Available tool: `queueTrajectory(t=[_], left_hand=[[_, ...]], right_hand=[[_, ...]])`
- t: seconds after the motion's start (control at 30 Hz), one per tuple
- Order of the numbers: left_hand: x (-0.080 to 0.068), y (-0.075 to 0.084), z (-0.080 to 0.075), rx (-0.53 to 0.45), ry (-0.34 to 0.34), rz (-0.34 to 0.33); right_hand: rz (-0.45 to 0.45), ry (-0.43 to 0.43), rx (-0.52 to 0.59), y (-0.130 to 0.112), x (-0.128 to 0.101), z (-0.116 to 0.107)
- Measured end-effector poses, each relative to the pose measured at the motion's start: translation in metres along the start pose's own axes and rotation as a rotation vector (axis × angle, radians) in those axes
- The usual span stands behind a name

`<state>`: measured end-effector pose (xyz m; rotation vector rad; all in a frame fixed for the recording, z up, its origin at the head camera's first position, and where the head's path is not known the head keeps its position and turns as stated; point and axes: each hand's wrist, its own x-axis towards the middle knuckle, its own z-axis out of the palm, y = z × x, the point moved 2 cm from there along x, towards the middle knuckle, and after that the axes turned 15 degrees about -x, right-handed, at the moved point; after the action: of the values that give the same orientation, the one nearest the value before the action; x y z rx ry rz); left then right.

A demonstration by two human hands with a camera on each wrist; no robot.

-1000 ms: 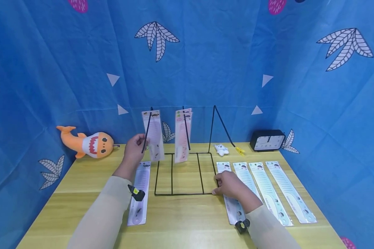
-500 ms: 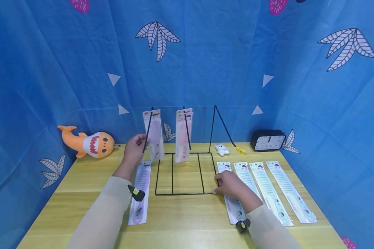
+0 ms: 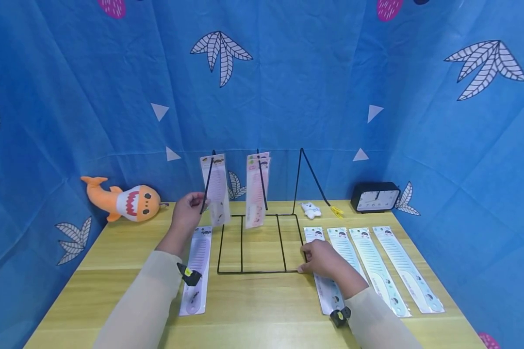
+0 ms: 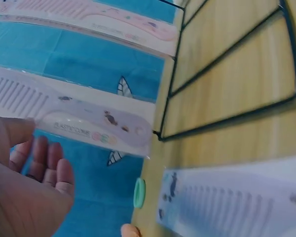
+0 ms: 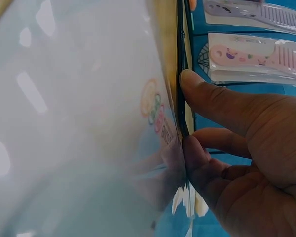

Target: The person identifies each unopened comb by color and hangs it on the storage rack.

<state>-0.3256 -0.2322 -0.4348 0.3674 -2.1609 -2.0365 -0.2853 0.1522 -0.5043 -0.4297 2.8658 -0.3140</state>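
Observation:
My left hand [image 3: 188,211] is raised at the left hook of the black wire rack [image 3: 257,272]. Its thumb and index finger pinch the near edge of a packaged purple comb [image 3: 218,189] hanging there; in the left wrist view the thumb tip overlaps the wrapper. Packaged pink combs [image 3: 256,194] hang one behind another on the middle hook. The right hook [image 3: 314,177] carries no comb. With thumb and fingers my right hand [image 3: 323,259] grips the rack's front right corner, over a packaged blue-green comb [image 3: 329,295] lying on the table.
Another packaged purple comb [image 3: 196,271] lies left of the rack. More blue-green combs [image 3: 377,271] lie in a row at right. An orange shark toy [image 3: 122,201], a small white bear [image 3: 310,210] and a black clock [image 3: 374,197] stand along the back, before a blue curtain [image 3: 288,97].
My left wrist has shifted very slightly while its fingers stay at the hanging purple comb, which has swayed a little. My right hand keeps its place on the rack.

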Motion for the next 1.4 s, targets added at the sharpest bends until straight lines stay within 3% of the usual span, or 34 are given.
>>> queueTrajectory(t=[0.2, 0.4, 0.53, 0.73, 0.97, 1.07, 1.3, 1.4], left_hand=[[-0.011, -0.030, -0.013, 0.217, -0.084, -0.032], [-0.036, -0.057, -0.023, 0.511, -0.122, -0.129], [-0.056, -0.067, -0.023, 0.690, -0.127, -0.160], [-0.077, -0.072, -0.019, 0.846, -0.111, -0.151], [-0.083, -0.066, -0.032, 0.852, -0.096, -0.188], [-0.081, -0.065, -0.043, 0.799, -0.102, -0.209], [-0.073, -0.066, -0.066, 0.705, -0.148, -0.169], [-0.070, -0.065, -0.072, 0.661, -0.164, -0.186]], right_hand=[[0.000, -0.006, -0.003, -0.001, -0.001, 0.000], [-0.005, 0.002, -0.014, 0.001, 0.000, 0.001], [-0.013, 0.004, -0.020, 0.001, 0.001, 0.000], [-0.010, 0.006, -0.014, 0.002, 0.002, 0.000], [-0.015, 0.011, -0.004, 0.001, 0.002, 0.000], [-0.010, 0.014, -0.014, 0.000, 0.001, -0.001], [-0.018, 0.016, -0.022, 0.001, 0.000, -0.001], [-0.013, 0.013, -0.026, 0.001, 0.000, 0.000]])
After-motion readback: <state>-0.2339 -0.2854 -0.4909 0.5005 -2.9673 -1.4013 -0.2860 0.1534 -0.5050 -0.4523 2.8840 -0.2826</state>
